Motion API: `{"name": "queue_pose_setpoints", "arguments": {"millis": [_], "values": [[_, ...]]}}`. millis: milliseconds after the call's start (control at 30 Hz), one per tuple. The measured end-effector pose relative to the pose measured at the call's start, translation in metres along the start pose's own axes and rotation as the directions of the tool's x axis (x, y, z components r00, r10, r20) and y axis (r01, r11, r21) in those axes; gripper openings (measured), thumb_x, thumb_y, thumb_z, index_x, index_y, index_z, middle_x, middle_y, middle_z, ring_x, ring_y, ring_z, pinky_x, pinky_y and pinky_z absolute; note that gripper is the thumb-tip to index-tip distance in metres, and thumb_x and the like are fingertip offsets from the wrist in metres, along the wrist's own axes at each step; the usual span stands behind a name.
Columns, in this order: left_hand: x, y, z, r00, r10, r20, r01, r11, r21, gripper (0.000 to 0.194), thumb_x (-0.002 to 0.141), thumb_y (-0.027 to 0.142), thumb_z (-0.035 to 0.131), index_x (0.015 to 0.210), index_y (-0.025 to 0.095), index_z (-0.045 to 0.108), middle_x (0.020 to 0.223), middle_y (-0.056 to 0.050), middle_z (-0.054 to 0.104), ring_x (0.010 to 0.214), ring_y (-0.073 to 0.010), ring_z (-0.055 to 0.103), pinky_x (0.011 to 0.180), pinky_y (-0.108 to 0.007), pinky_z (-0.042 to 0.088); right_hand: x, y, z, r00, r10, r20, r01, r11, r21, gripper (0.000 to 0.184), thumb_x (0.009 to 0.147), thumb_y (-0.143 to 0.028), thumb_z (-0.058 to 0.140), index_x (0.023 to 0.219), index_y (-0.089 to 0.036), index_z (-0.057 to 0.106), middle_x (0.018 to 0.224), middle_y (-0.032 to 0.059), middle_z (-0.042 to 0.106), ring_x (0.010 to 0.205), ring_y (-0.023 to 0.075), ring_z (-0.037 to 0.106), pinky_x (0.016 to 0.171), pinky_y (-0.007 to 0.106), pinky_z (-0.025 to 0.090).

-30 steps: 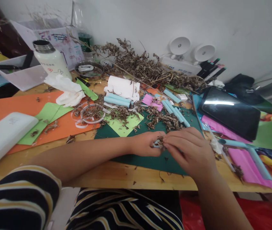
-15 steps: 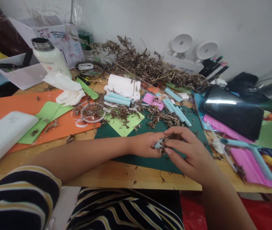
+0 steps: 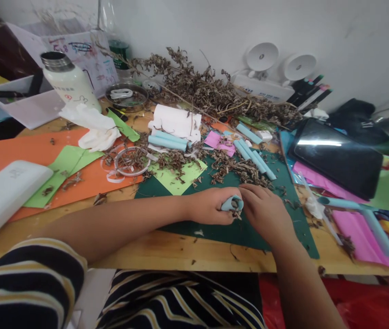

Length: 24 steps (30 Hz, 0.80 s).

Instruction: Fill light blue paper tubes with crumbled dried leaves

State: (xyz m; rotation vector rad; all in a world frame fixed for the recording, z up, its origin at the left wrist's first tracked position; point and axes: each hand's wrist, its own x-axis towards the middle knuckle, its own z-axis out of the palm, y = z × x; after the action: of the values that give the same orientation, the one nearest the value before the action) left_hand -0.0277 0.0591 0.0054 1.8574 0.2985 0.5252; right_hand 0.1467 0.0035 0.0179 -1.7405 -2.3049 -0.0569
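My left hand [image 3: 210, 205] is wrapped round a light blue paper tube [image 3: 228, 204], its mouth turned to the right. Dried leaves [image 3: 237, 213] poke out of that mouth. Just right of the tube, my right hand [image 3: 267, 212] reaches forward over the green mat [image 3: 194, 227], palm down with fingers stretched out; nothing shows in them, though the tips are partly hidden. Beyond the fingertips lies a heap of crumbled dried leaves [image 3: 230, 169]. More rolled blue tubes [image 3: 254, 157] rest beside the heap.
A bundle of dried leafy stems [image 3: 211, 93] lies along the wall. On the left stand a cream bottle [image 3: 73, 87] and a white box-shaped object [image 3: 11, 196], near orange paper [image 3: 6, 160]. At right are a black tablet [image 3: 340, 155] and pink paper [image 3: 359, 233].
My right hand has left the mouth of the blue tube and moved forward, its fingers now pointing at the leaf heap. The left hand keeps the tube in nearly the same place.
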Motion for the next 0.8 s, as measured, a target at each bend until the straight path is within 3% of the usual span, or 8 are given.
{"name": "queue_pose_setpoints", "arguments": {"millis": [67, 167, 267, 367, 467, 600, 733, 800], "values": [[0.000, 0.000, 0.000, 1.000, -0.001, -0.004, 0.001, 1.000, -0.003, 0.016, 0.060, 0.009, 0.047, 0.072, 0.016, 0.040, 0.064, 0.004, 0.044, 0.058, -0.0076, 0.042, 0.055, -0.019, 0.036, -0.005, -0.004, -0.006, 0.995, -0.014, -0.097, 0.018, 0.999, 0.035, 0.024, 0.079, -0.021, 0.040, 0.097, -0.019, 0.055, 0.102, 0.0095, 0.057, 0.092, 0.0212, 0.053, 0.079, 0.038, 0.042], [0.001, -0.001, 0.000, 1.000, 0.003, 0.013, -0.003, 1.000, -0.016, 0.017, 0.061, 0.009, 0.048, 0.073, 0.016, 0.040, 0.064, 0.004, 0.045, 0.059, -0.0073, 0.043, 0.056, -0.018, 0.036, -0.015, -0.018, -0.019, 0.944, -0.048, -0.328, 0.093, 0.988, 0.123, 0.024, 0.076, -0.023, 0.047, 0.099, -0.020, 0.052, 0.093, 0.0089, 0.056, 0.088, 0.0193, 0.053, 0.075, 0.033, 0.045], [0.001, -0.001, 0.001, 1.000, -0.002, 0.022, 0.003, 1.000, -0.030, 0.018, 0.062, 0.010, 0.050, 0.075, 0.016, 0.039, 0.064, 0.004, 0.045, 0.059, -0.0063, 0.042, 0.055, -0.016, 0.035, -0.020, -0.036, -0.027, 0.888, -0.163, -0.430, 0.200, 0.979, 0.042, 0.030, 0.069, -0.022, 0.058, 0.098, -0.022, 0.051, 0.082, 0.0060, 0.055, 0.074, 0.0169, 0.053, 0.066, 0.031, 0.045], [0.001, 0.000, 0.000, 1.000, -0.003, 0.019, 0.003, 1.000, -0.008, 0.018, 0.063, 0.015, 0.052, 0.076, 0.016, 0.039, 0.061, 0.006, 0.041, 0.056, -0.0056, 0.038, 0.051, -0.015, 0.033, -0.018, -0.048, -0.029, 0.874, -0.245, -0.419, 0.255, 0.966, -0.031, 0.027, 0.066, -0.015, 0.060, 0.092, -0.022, 0.054, 0.077, 0.0041, 0.056, 0.067, 0.0143, 0.052, 0.061, 0.029, 0.045], [0.000, 0.001, 0.000, 1.000, 0.000, 0.017, 0.000, 1.000, 0.008, 0.020, 0.062, 0.015, 0.051, 0.077, 0.016, 0.038, 0.061, 0.006, 0.041, 0.056, -0.0058, 0.039, 0.051, -0.015, 0.032, -0.011, -0.051, -0.030, 0.884, -0.249, -0.395, 0.280, 0.960, 0.021, 0.017, 0.070, -0.012, 0.055, 0.084, -0.021, 0.056, 0.077, 0.0037, 0.058, 0.068, 0.0132, 0.054, 0.060, 0.026, 0.045], [0.000, 0.001, 0.001, 1.000, 0.002, -0.009, -0.001, 1.000, 0.031, 0.016, 0.062, 0.015, 0.048, 0.073, 0.016, 0.037, 0.058, 0.007, 0.038, 0.054, -0.0056, 0.037, 0.051, -0.016, 0.031, -0.002, -0.049, -0.032, 0.895, -0.200, -0.400, 0.266, 0.957, 0.116, 0.011, 0.072, -0.014, 0.053, 0.080, -0.021, 0.057, 0.074, 0.0027, 0.059, 0.068, 0.0123, 0.056, 0.060, 0.025, 0.046], [0.000, 0.001, 0.002, 1.000, 0.006, -0.009, -0.005, 0.998, 0.063, 0.015, 0.062, 0.014, 0.047, 0.072, 0.016, 0.036, 0.058, 0.007, 0.037, 0.053, -0.0054, 0.037, 0.051, -0.016, 0.032, 0.002, -0.049, -0.032, 0.930, -0.077, -0.360, 0.158, 0.967, 0.201, 0.007, 0.072, -0.016, 0.053, 0.078, -0.019, 0.055, 0.071, 0.0022, 0.059, 0.069, 0.0120, 0.056, 0.059, 0.024, 0.046], [0.000, 0.001, 0.001, 1.000, 0.012, -0.002, -0.011, 0.996, 0.084, 0.016, 0.062, 0.014, 0.047, 0.074, 0.016, 0.037, 0.061, 0.006, 0.039, 0.056, -0.0062, 0.039, 0.052, -0.017, 0.033, 0.002, -0.050, -0.033, 0.940, -0.093, -0.328, 0.162, 0.968, 0.191, 0.003, 0.072, -0.018, 0.053, 0.075, -0.019, 0.055, 0.073, 0.0032, 0.059, 0.072, 0.0131, 0.055, 0.063, 0.026, 0.046]]}}
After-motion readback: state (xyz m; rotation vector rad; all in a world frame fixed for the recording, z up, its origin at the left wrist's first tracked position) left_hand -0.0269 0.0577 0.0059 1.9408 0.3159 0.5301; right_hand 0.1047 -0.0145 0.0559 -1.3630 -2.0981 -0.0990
